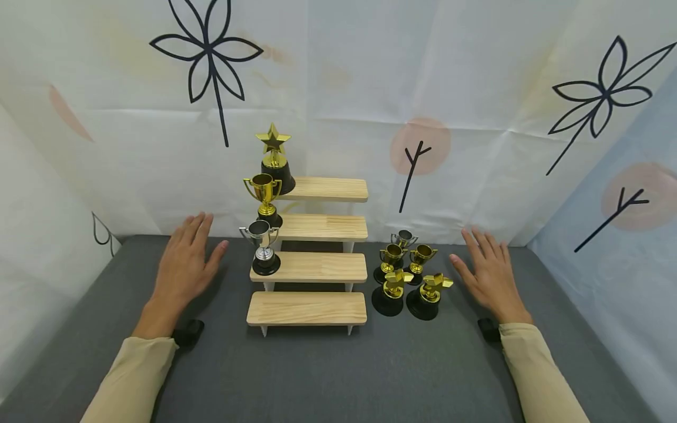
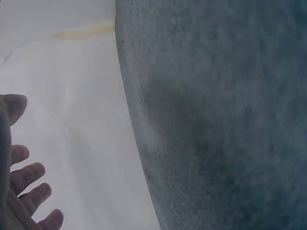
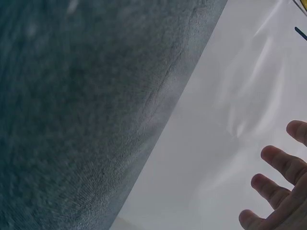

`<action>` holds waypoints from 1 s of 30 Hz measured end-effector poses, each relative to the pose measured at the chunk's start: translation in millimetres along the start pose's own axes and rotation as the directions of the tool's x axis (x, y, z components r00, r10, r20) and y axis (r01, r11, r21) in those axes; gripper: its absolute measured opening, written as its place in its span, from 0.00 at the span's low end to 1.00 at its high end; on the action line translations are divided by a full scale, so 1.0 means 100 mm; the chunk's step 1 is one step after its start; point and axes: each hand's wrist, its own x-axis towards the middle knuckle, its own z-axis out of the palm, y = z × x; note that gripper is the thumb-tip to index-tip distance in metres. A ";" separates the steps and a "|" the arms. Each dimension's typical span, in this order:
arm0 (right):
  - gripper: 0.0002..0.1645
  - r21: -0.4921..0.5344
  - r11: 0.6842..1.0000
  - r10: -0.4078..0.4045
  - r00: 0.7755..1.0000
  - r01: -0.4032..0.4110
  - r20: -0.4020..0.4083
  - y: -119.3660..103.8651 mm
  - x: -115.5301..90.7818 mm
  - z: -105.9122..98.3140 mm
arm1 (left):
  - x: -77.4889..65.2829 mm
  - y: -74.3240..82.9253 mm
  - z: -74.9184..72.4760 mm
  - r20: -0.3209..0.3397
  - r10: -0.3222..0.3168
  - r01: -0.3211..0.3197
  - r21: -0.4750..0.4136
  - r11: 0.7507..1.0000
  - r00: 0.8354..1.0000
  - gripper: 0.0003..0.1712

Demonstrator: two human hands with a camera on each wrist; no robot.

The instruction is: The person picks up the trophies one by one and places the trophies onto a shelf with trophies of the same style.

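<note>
I had both hands wide and holding nothing: the left hand point(image 1: 185, 258) lay palm down left of the wooden stand point(image 1: 307, 308), the right hand point(image 1: 492, 276) just right of the loose trophies, fingers straight and a little spread. Whether the palms touched the worktop point(image 1: 328, 376), I could not tell. Three trophies stood upright at the left ends of the tiers: a gold star trophy point(image 1: 275, 160) on the top, a gold cup point(image 1: 263, 188) on the second, a silver cup point(image 1: 261, 235) on the third. I judged that lining them up on one side left each tier's length usable, and that the rising steps let each trophy show behind the next. Right of the stand, a silver-topped cup point(image 1: 404, 236), two gold cups point(image 1: 392, 254) point(image 1: 422, 254) and two star-like gold trophies point(image 1: 394, 289) point(image 1: 429, 291) were bunched upright, probably for easy reach. The worktop was matte dark grey; behind it hung a creased pale backdrop point(image 1: 349, 70) with line-drawn flowers and pinkish discs, and a dark cord point(image 1: 96, 231) looped at the left corner.
</note>
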 end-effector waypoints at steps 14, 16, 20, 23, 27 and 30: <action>0.39 0.121 0.987 0.099 0.994 -0.104 0.043 -0.08 -0.01 -0.04 | -0.06 0.06 -0.04 0.075 -0.127 0.145 -0.347 0.927 0.989 0.32; 0.40 0.131 0.982 0.133 0.989 -0.140 0.062 -0.10 -0.01 -0.05 | -0.07 0.06 -0.04 0.102 -0.138 0.167 -0.391 0.905 0.985 0.32; 0.39 0.158 0.971 0.169 0.983 -0.179 0.079 -0.09 -0.02 -0.06 | -0.12 0.05 -0.04 0.167 -0.161 0.222 -0.470 0.854 0.973 0.32; 0.38 0.189 0.964 0.179 0.981 -0.189 0.072 -0.08 -0.02 -0.04 | -0.16 0.03 -0.03 0.223 -0.159 0.256 -0.522 0.814 0.962 0.31; 0.36 0.217 0.958 0.179 0.983 -0.185 0.049 -0.07 -0.03 -0.02 | -0.23 0.02 -0.02 0.320 -0.148 0.319 -0.590 0.742 0.936 0.32; 0.34 0.232 0.956 0.178 0.984 -0.180 0.029 -0.06 -0.03 -0.01 | -0.27 0.02 0.00 0.385 -0.138 0.377 -0.661 0.649 0.913 0.33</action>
